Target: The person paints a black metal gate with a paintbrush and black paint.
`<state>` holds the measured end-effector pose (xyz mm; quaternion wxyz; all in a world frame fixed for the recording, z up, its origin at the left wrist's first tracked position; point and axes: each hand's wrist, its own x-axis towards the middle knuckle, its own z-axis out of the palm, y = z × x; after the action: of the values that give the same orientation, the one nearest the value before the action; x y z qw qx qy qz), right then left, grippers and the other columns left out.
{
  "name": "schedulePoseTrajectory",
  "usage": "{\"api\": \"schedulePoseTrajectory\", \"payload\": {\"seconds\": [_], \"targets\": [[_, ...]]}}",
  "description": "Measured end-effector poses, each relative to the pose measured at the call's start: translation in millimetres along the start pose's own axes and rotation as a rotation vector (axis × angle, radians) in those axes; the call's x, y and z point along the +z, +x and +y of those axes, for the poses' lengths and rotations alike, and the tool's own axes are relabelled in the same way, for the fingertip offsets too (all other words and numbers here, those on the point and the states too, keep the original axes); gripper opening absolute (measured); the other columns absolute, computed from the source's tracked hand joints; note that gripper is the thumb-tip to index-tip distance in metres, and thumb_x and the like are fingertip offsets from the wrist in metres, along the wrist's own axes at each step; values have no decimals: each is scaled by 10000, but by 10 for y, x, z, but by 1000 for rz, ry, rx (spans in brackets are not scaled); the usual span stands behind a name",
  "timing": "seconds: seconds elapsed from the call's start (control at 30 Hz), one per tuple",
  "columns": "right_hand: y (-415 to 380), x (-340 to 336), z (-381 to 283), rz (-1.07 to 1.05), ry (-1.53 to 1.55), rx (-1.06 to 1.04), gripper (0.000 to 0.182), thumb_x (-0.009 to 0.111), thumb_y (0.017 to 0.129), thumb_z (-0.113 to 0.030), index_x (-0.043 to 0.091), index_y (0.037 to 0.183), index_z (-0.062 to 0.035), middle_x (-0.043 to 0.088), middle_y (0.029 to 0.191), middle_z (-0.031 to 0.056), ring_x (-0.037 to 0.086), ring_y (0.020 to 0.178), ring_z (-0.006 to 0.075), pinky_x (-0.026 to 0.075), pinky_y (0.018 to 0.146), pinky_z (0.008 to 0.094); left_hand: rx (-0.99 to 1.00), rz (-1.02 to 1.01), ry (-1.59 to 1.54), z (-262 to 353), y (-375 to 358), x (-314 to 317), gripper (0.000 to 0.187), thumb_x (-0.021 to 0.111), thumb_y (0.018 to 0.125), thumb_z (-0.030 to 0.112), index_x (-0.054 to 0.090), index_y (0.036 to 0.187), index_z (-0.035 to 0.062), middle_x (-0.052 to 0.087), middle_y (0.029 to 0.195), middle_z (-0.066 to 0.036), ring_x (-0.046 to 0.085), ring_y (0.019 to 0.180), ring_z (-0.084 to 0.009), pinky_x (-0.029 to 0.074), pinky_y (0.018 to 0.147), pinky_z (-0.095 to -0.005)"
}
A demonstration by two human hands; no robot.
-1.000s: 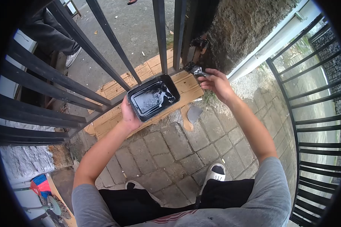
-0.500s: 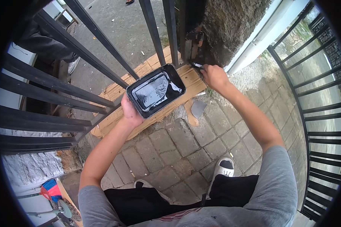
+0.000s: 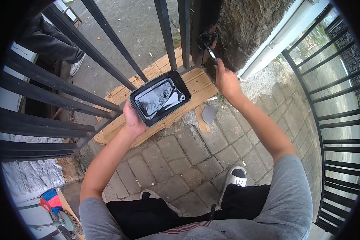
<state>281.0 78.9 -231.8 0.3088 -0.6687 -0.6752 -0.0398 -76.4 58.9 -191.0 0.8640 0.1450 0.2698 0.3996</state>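
Observation:
My left hand (image 3: 133, 119) is closed on the lower left side of a black paint tray (image 3: 168, 111), which holds glossy black paint. In my right hand (image 3: 227, 82) is a paintbrush (image 3: 211, 52) with a pale ferrule, gripped by its handle. Its dark bristle end is at the hinge area (image 3: 209, 39) of the black gate post, beside the rough stone pillar (image 3: 244, 28). The tray is held above a flattened cardboard sheet (image 3: 200, 82), in front of the black gate bars (image 3: 120, 46).
A scraper with a wooden handle (image 3: 202, 121) lies on the paving stones (image 3: 192, 144) below the cardboard. Another person's leg (image 3: 54, 42) shows beyond the bars. A white pipe (image 3: 272, 44) runs beside the pillar, and a black railing (image 3: 314, 100) stands on the right.
My right hand has raised the brush from low beside the post up to the hinge area, tilting it more upright. The tray has shifted slightly left in my left hand.

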Motion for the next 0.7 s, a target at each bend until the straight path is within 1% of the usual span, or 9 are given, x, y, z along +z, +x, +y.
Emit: {"api": "schedulePoseTrajectory", "payload": {"seconds": [0.03,0.07,0.13,0.27,0.37,0.47,0.57,0.6,0.7], "targets": [[-55,115,88,-9,5,36,332,545,1058,-172,518,1338,6,695,805,292,676,718,506,534,621,587,-2,-15,-2,-1,2,5,696,356,1021,538,546,1483,53,581,1491,-166,587,1331,-355,457,1145,-525],[-104,187,140,-136,57,158,336,511,1075,-213,485,1351,-23,697,845,313,674,777,530,534,679,612,-2,4,-1,2,9,-1,707,358,1015,557,544,1488,65,579,1490,-171,587,1325,-370,469,1110,-567],[-242,503,399,-258,108,184,356,489,1080,-254,493,1355,-28,693,856,327,674,822,538,530,752,627,0,41,1,-6,33,-46,729,360,1004,594,539,1499,90,574,1490,-180,587,1313,-401,493,1041,-652],[-262,636,469,-325,123,242,370,464,1077,-312,537,1323,-46,693,878,337,670,873,551,531,830,634,-1,40,34,-17,50,-95,726,357,1006,588,539,1498,87,579,1484,-183,590,1309,-400,493,1043,-644],[-137,501,492,-385,62,181,353,486,1057,-295,582,1255,-20,702,902,330,684,903,530,553,847,604,11,79,-19,-18,62,-136,720,366,1005,585,540,1498,91,580,1483,-181,594,1302,-402,500,1030,-650],[5,370,505,-532,-72,99,325,506,1033,-269,630,1139,12,710,917,321,697,914,506,567,854,579,13,30,29,2,-20,-66,695,351,1023,539,559,1466,45,607,1460,-163,600,1312,-349,464,1137,-511],[210,171,475,-512,-185,-31,304,524,1014,-243,649,1018,34,717,901,308,709,892,488,575,855,567,16,4,38,14,-13,-79,698,348,1025,543,558,1465,43,611,1453,-163,603,1305,-351,465,1134,-516],[285,53,398,-449,-141,5,285,545,1006,-217,649,956,43,705,863,314,698,866,506,576,822,568,9,19,26,17,-9,-82,708,343,1027,554,554,1468,41,608,1456,-165,602,1306,-353,463,1135,-522],[497,-398,115,-258,-55,-7,257,552,1005,-187,640,974,52,686,829,332,681,839,530,569,785,579,0,38,20,16,-3,-59,720,338,1029,565,548,1474,39,604,1461,-167,599,1312,-354,461,1136,-527]]}}
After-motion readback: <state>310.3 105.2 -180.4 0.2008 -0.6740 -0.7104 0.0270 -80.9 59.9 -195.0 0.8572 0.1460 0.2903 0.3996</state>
